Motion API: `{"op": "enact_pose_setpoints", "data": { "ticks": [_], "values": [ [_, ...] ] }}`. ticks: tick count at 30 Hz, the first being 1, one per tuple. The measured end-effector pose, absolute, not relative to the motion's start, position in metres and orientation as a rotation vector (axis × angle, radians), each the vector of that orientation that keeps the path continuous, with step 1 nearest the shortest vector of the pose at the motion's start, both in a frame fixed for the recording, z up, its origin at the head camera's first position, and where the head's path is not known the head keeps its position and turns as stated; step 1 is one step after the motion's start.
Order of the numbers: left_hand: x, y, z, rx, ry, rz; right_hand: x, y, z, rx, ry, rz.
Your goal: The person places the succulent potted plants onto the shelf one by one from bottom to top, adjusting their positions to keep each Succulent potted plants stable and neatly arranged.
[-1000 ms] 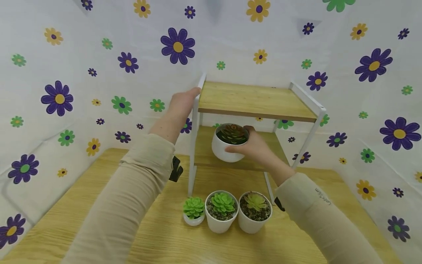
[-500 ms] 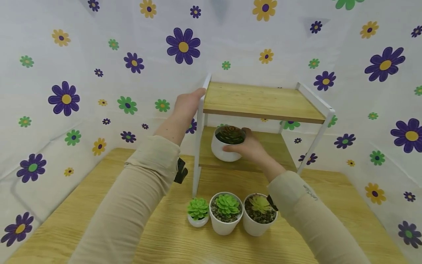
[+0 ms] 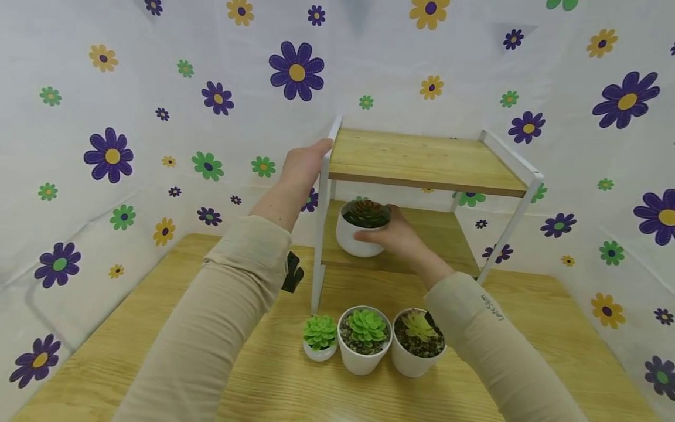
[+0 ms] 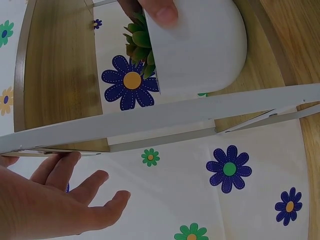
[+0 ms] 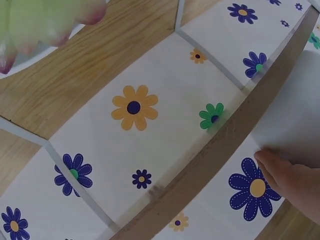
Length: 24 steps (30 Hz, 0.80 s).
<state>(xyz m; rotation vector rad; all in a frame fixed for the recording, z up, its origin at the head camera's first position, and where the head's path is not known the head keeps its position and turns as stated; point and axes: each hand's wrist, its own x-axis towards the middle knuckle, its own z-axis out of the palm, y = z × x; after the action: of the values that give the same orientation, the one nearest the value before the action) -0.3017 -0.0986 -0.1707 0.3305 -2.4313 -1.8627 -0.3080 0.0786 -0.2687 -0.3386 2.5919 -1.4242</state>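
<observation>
My right hand grips a white round pot holding a dark green, reddish-tipped succulent. The pot is between the two boards of a shelf rack, over the left part of the lower board; I cannot tell whether it touches that board. At the rack's upper left corner, my left hand holds the white side rail, thumb over the top. In the left wrist view its other fingers spread loosely beside the rail. The right wrist view shows the right hand against the pot's white side.
On the wooden table, before the rack, stand a small bright green succulent, a larger green one and a yellowish one, all in white pots. White flower-patterned sheeting surrounds the table.
My right hand has moved the pot a little leftward over the lower board, nearer the left post. My left hand stays at the rail. The head view has shifted slightly.
</observation>
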Motion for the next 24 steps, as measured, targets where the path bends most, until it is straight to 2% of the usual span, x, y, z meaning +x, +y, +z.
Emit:
{"op": "enact_pose_setpoints", "data": {
  "ticks": [3, 10, 24],
  "values": [
    [-0.301, -0.098, -0.170, 0.344, -2.429, -1.867, -0.308, 0.081, -0.269, -0.351, 2.561, -1.427],
    [-0.301, -0.098, -0.168, 0.340, -2.435, -1.851, -0.298, 0.099, -0.263, -0.173, 2.566, -1.331],
    [-0.303, -0.098, -0.170, 0.329, -2.473, -1.843, -0.261, 0.160, -0.267, -0.285, 2.582, -1.339]
  ]
}}
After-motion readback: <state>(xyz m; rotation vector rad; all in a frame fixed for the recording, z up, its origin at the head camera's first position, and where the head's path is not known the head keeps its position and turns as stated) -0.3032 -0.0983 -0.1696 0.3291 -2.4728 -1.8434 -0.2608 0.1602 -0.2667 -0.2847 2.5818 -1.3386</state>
